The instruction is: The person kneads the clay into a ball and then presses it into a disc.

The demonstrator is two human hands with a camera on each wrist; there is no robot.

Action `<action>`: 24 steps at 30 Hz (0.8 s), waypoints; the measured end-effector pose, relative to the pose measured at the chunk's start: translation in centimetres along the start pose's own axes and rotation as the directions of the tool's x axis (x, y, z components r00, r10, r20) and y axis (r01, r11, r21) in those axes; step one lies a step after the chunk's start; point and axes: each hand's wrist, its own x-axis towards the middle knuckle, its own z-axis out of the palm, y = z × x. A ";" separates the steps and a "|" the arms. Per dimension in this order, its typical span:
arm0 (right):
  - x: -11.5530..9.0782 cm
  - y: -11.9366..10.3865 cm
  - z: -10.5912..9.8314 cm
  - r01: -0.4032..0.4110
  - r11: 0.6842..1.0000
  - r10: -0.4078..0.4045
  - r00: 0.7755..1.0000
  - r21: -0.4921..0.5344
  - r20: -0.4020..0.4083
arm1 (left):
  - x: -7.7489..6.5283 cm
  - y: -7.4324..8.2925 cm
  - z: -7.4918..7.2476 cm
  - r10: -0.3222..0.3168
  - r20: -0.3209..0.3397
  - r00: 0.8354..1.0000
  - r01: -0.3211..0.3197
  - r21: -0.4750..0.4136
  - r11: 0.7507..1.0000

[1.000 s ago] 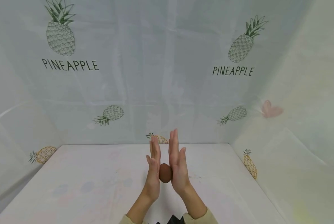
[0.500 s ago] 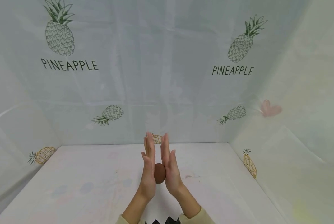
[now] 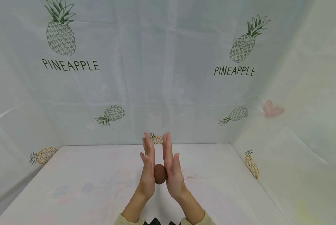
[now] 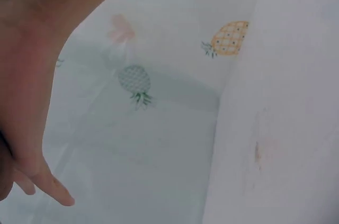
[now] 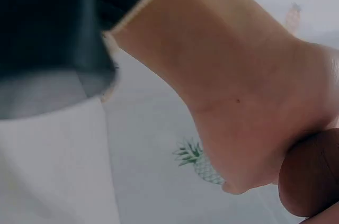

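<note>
A smooth reddish-brown ball (image 3: pixel 160 174), slightly oval, is pressed between two facing palms above the table. Its exact kind cannot be told. My left hand (image 3: pixel 147 172) touches its left side, with fingers straight and pointing up and away. From the right, my right hand (image 3: pixel 173 175) presses against it, fingers likewise straight. In the right wrist view the ball (image 5: pixel 310 176) shows at the lower right edge, close against the palm, with a faint line on its surface. The left wrist view shows part of the left hand (image 4: pixel 29 107) but not the ball.
A white-covered table (image 3: pixel 94 200) lies beneath the hands, with faint coloured spots and a small reddish-brown smear (image 3: pixel 191 177) right of the hands. Behind it hangs a pale sheet (image 3: pixel 170 78) printed with pineapples; similar sheets close off both sides.
Both hands have shifted left with the ball between them, mostly in the first half second. The right fingertips have come lower than they were. The palms still face each other.
</note>
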 end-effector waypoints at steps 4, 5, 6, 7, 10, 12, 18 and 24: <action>0.1 0.0 -0.8 0.006 1.000 -0.006 1.000 0.000 -0.021 | -0.4 0.2 0.8 0.003 0.017 1.000 -0.003 0.012 1.000; 0.1 0.1 -0.9 0.004 1.000 -0.004 1.000 0.002 -0.025 | -0.5 0.3 1.0 0.014 0.023 1.000 -0.014 0.014 1.000; 0.2 0.3 -1.1 0.000 1.000 0.000 1.000 0.007 -0.028 | -0.6 0.4 1.1 0.022 0.027 0.999 -0.022 0.015 1.000; 0.2 0.5 -1.2 -0.004 1.000 0.004 1.000 0.011 -0.029 | -0.7 0.4 1.3 0.032 0.030 0.999 -0.033 0.015 0.999; 0.3 1.3 -1.5 -0.030 0.999 0.031 0.999 0.029 -0.024 | -0.8 0.6 1.4 0.068 0.041 0.997 -0.068 0.015 0.998; 0.3 1.9 -1.6 -0.054 0.998 0.054 0.998 0.044 -0.017 | -0.9 0.7 1.4 0.083 0.040 0.996 -0.083 0.015 0.996; 0.3 3.1 -0.8 -0.092 0.995 0.091 0.995 0.039 0.029 | -0.4 1.1 0.3 0.083 -0.005 0.997 -0.083 0.020 0.996; -0.2 2.6 0.8 -0.118 0.993 0.116 0.991 0.018 0.072 | 0.4 0.7 -1.5 0.071 -0.092 0.993 -0.070 0.016 0.997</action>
